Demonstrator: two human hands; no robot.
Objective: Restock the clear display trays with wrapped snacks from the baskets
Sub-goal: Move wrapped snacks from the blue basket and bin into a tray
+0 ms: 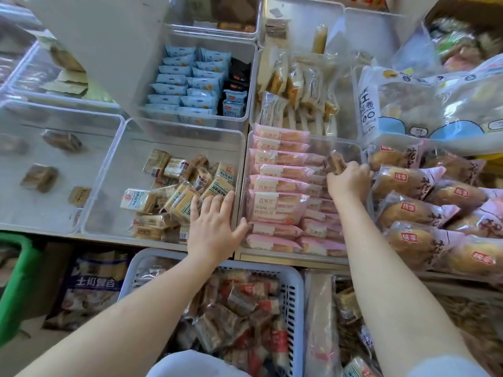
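Green bin (pixel 13 278) lower left; white panel (pixel 109 50) above.

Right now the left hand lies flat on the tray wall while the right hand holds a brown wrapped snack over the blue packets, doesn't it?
Not quite: in the head view the right hand holds the brown wrapped snack over the pink packets, not blue ones. The left hand does lie flat on the tray wall.

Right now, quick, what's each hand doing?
Left hand: open, fingers spread, resting on the tan snack packs and the tray's wall.
Right hand: closed around a brown wrapped snack.

snack (pixel 336 163) mostly hidden by right hand (pixel 349 179)
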